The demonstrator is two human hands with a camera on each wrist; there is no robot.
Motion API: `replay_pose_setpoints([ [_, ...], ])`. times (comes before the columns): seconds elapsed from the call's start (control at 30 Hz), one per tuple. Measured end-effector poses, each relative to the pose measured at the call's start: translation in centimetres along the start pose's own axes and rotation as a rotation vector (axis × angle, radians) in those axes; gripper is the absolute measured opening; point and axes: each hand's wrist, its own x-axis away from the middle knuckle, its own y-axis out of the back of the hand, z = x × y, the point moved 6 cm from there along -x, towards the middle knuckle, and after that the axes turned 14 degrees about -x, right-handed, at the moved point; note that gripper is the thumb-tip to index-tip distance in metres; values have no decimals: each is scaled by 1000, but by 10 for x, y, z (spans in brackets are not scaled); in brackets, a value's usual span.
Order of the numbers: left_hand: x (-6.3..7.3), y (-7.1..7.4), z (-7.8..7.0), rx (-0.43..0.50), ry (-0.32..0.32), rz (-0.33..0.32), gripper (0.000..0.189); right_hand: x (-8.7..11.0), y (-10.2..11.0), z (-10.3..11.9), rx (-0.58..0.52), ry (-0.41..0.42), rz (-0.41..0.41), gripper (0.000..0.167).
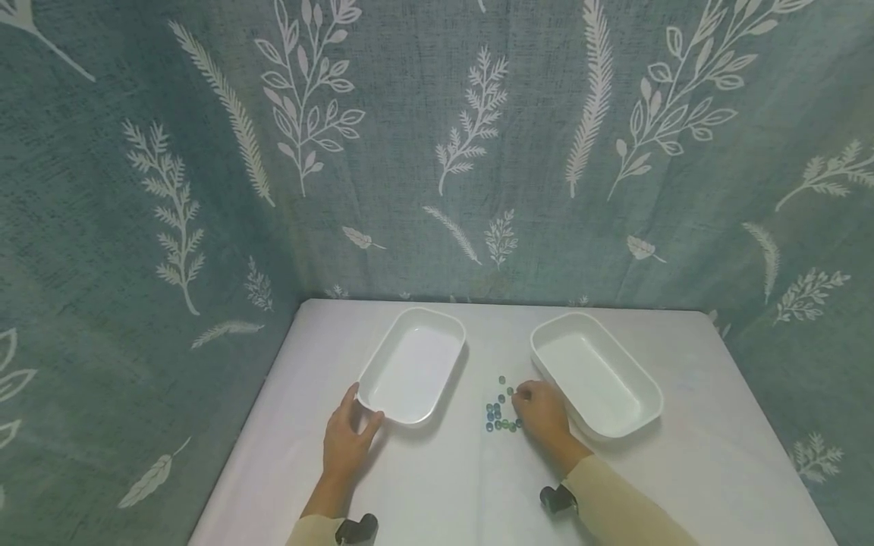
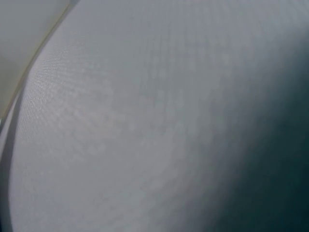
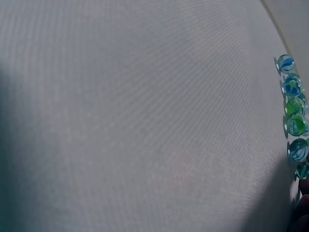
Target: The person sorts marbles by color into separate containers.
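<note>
My left hand (image 1: 344,444) holds the near left corner of a white rectangular tray (image 1: 372,368), fingers along its left side and thumb at the near rim. That tray has nothing in it. Between the two trays lies a loose cluster of glass marbles (image 1: 497,413), clear with blue and green swirls. Bent over the cluster's right side, my right hand (image 1: 542,413) has its fingertips drawn together, pinching a marble that they mostly hide. In the right wrist view, a line of marbles (image 3: 295,124) runs down the right edge to dark fingertips (image 3: 304,186) at the bottom.
A second white tray (image 1: 649,379) stands just right of my right hand, angled the other way and holding nothing. White cloth covers the table (image 1: 437,485). Leaf-patterned green curtains (image 1: 410,152) enclose its back and sides. The left wrist view shows mostly blurred cloth.
</note>
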Motion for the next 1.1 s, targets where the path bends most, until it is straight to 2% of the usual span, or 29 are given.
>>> replay_pose_setpoints([
  [0.23, 0, 0, 3, 7, 8, 15, 82, -1, -2, 3, 38, 40, 20, 28],
  [0.43, 1, 0, 3, 4, -11, -20, 82, -3, -2, 5, 26, 63, 36, 28],
  [0.87, 1, 2, 1, 19, -3, -23, 82, -10, -4, 22, -95, 99, 31, 28],
  [1.1, 0, 1, 1, 17, -3, -25, 83, -16, -11, 33, -181, 80, 49, 26],
])
